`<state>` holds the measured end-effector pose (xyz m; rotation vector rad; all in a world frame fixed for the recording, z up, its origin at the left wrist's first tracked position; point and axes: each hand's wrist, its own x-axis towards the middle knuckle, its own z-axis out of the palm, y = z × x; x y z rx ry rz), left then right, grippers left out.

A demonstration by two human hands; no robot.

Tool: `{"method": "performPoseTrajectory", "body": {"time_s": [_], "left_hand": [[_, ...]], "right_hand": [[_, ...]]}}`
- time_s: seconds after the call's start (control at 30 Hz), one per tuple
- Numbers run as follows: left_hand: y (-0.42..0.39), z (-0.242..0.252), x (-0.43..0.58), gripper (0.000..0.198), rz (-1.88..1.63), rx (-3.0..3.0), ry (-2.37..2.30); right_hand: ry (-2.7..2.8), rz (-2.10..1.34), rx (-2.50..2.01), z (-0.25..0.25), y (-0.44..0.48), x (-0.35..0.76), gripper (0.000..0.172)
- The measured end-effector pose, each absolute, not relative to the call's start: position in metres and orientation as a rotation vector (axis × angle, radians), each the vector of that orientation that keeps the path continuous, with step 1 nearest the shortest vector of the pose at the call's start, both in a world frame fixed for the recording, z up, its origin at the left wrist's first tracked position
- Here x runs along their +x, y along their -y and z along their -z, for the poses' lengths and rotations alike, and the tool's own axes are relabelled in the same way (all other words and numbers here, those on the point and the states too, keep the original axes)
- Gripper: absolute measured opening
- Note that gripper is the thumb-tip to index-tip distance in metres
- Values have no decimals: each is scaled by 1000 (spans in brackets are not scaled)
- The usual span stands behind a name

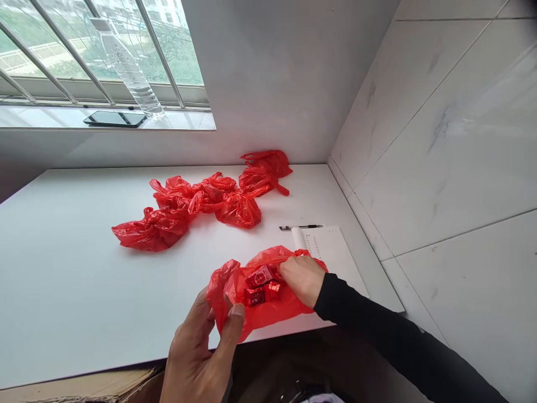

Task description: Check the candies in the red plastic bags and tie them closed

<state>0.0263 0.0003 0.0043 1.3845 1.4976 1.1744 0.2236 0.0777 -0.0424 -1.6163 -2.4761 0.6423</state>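
Note:
An opened red plastic bag lies at the table's front edge with several red-wrapped candies showing inside. My left hand pinches the bag's left rim between thumb and fingers. Inside the bag's right side is my right hand, its fingers curled down beside the candies. The bag and the back of the hand hide the fingertips, so what they grip is not visible.
Several knotted red bags lie further back on the white table. A notepad and a pen are beyond the opened bag. On the windowsill are a phone and a water bottle. A tiled wall stands at right.

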Motion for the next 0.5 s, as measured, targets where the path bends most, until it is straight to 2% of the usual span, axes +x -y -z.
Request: {"method": "performPoseTrajectory", "body": {"time_s": [0.23,0.33,0.5], "left_hand": [[-2,0,27,41,-1175,1425,-1506],[-4,2,27,46,-1184,1397,-1499],[-4,3,24,46,-1181,1387,-1502]], "right_hand": [[2684,-608,-1717,55,-79,215,22],[2693,-584,-1719,60,-80,208,16],[2686,-589,-1650,67,-85,195,23]]}}
